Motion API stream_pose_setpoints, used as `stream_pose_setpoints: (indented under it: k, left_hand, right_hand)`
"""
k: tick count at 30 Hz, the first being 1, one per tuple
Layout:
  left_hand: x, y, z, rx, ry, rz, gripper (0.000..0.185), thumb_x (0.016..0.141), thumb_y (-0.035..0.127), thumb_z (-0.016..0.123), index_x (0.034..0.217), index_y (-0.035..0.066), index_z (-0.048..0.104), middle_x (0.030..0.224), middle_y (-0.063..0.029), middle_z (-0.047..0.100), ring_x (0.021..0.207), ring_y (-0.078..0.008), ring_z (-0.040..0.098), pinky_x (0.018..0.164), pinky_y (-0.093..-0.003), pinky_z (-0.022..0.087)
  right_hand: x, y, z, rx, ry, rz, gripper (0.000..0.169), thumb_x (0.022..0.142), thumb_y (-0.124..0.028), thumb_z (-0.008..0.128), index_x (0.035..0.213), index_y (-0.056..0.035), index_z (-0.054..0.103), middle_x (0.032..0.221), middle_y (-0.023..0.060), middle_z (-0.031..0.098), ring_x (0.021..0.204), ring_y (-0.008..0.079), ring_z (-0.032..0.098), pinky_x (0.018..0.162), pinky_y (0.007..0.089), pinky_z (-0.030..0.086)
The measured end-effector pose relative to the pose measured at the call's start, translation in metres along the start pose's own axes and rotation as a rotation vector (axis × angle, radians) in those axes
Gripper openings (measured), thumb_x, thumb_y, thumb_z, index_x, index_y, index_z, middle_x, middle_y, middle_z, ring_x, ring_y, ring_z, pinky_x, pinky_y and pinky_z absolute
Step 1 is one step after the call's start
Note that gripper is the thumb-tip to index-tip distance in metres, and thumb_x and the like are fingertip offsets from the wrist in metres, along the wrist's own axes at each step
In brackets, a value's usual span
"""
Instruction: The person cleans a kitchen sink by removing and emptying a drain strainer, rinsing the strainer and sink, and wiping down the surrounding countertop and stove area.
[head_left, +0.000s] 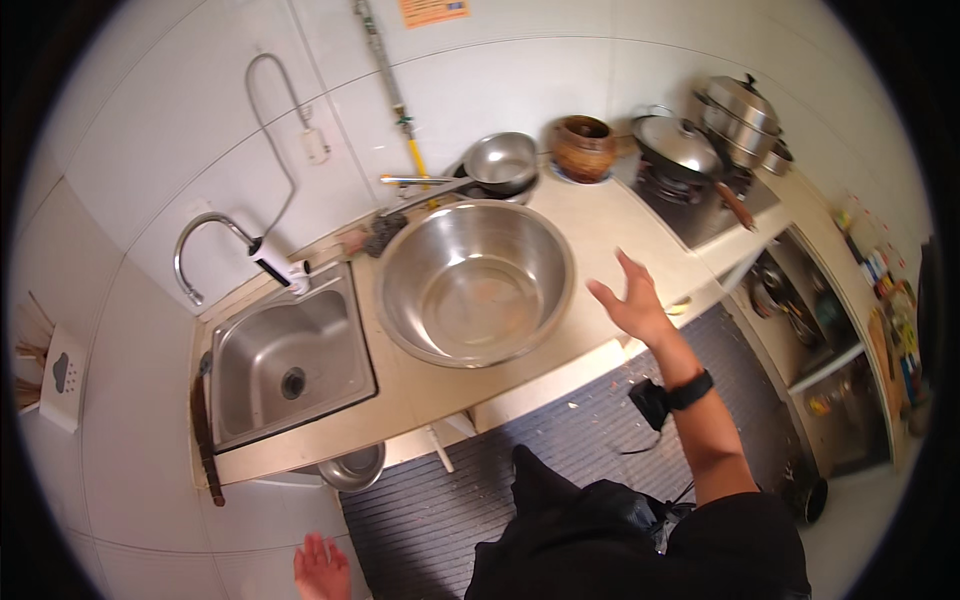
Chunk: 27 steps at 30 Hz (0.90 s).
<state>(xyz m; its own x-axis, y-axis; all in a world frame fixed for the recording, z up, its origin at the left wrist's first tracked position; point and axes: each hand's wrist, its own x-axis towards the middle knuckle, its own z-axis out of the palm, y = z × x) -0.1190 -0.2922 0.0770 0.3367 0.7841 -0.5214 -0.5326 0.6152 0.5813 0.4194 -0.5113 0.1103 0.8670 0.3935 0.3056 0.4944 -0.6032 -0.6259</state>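
My right hand (631, 300) is held above the counter's front edge, right of a large stainless steel basin (405, 300). Its fingers are spread and nothing is in them. At the lower left, my left hand (322, 568) shows only in part at the picture's rim. Its fingers are slightly apart, with no object visible in it. The basin rests on the beige countertop (420, 390), with what looks like a little clear liquid at its bottom. Left of it is a stainless steel sink (262, 367) with a drain.
A faucet (277, 268) stands behind the sink. Steel ladle-like pans (501, 161), a brown glazed pot (585, 150) and a lidded wok (679, 146) on a gas stove (694, 217) line the back. A knife-like tool (204, 427) lies at the left edge. Open shelves (795, 315) stand right.
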Motion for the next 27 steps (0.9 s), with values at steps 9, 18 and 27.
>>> stream_pose_setpoints:
  k: [9,18,27]
  left_hand:
    - [0.109,-0.034,0.138,0.238,-0.213,-0.196,0.042,0.094,0.035,0.049,0.121,0.002,0.049,0.13,-0.0163,0.049,0.119,-0.0309,0.046,0.097,-0.0419,0.041]
    - [0.18,-0.065,0.185,0.359,-0.414,-0.37,0.038,0.097,0.028,0.046,0.124,0.002,0.048,0.127,-0.0122,0.052,0.116,-0.0239,0.05,0.098,-0.0383,0.041]
    - [0.22,0.093,0.109,0.77,-0.155,0.05,0.039,0.086,0.007,0.06,0.122,0.002,0.045,0.107,-0.0104,0.06,0.09,-0.019,0.062,0.068,-0.0312,0.055]
  right_hand:
    - [0.043,0.012,0.09,0.876,-0.826,0.756,0.068,0.085,-0.048,0.062,0.124,0.0036,0.043,0.124,0.0209,0.049,0.108,0.0322,0.054,0.082,0.0472,0.053]
    - [0.018,-0.031,0.107,0.802,-0.62,0.588,0.028,0.076,-0.004,0.055,0.098,0.0125,0.058,0.085,0.0161,0.064,0.071,0.0249,0.066,0.063,0.0363,0.059]
    - [0.008,-0.217,0.189,0.694,-0.922,0.349,0.028,0.079,-0.008,0.057,0.099,0.011,0.06,0.089,0.0136,0.065,0.075,0.0194,0.065,0.063,0.0313,0.058]
